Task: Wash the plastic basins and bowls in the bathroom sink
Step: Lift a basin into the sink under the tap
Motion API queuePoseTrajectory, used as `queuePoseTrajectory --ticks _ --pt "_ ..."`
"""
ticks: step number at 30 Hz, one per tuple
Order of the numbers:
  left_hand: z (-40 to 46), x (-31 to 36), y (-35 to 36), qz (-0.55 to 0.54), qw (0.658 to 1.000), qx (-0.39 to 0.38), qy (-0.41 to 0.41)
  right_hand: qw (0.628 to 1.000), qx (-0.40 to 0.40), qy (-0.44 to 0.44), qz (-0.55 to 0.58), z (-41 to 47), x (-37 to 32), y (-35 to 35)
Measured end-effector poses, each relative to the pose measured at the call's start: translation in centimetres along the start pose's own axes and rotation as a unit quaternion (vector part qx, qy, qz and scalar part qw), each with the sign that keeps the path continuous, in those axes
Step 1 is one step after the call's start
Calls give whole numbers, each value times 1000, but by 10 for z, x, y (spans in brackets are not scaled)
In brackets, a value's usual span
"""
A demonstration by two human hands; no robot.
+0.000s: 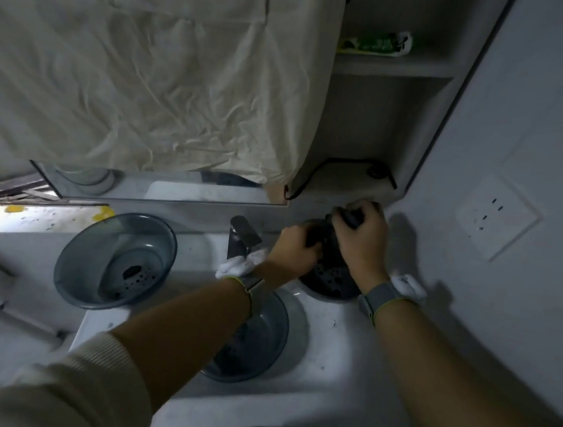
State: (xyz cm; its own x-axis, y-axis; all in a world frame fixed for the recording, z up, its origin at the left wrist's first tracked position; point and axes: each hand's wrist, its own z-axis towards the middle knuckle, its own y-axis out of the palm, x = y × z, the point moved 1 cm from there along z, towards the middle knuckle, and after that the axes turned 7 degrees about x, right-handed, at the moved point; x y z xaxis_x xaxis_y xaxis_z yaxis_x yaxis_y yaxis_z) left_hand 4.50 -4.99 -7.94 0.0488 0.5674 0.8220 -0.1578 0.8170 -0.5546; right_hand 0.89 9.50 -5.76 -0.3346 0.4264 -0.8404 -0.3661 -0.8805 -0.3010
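Dark plastic fills both of your grips at the back right corner of the counter (348, 326). Your right hand (360, 234) is curled shut around a dark object (352, 218) at the top, knuckles up, wrist bent toward the wall. Your left hand (295, 249) is closed on the near side of the same dark mass, fingers wrapped under and out of sight. Blur and shadow make it hard to tell whether you hold one piece or two. Directly below your hands sits a dark perforated bowl (330, 281) on the counter's rear edge, and your grips appear to touch its upper part.

Both forearms reach forward and slightly right, sleeves pushed back, a grey band on each wrist.

A grey-blue basin (254, 341) lies in the sink (299, 335) beneath your left forearm, partly hidden by it. Another grey-blue basin (115, 261) rests tilted on the counter to the left, with a perforated insert inside. The faucet (243, 235) stands just left of your left hand.
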Motion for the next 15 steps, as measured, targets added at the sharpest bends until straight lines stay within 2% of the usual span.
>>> queuePoseTrajectory --ticks 6,11,15 --pt "-36 -45 -10 -18 998 -12 -65 998 -48 34 -5 -47 23 34" --pt "-69 -94 -25 -16 987 -7 -158 986 -158 53 -10 -79 33 71" --pt "-83 -120 -34 -23 981 -13 -194 969 -232 74 -38 -98 37 93"
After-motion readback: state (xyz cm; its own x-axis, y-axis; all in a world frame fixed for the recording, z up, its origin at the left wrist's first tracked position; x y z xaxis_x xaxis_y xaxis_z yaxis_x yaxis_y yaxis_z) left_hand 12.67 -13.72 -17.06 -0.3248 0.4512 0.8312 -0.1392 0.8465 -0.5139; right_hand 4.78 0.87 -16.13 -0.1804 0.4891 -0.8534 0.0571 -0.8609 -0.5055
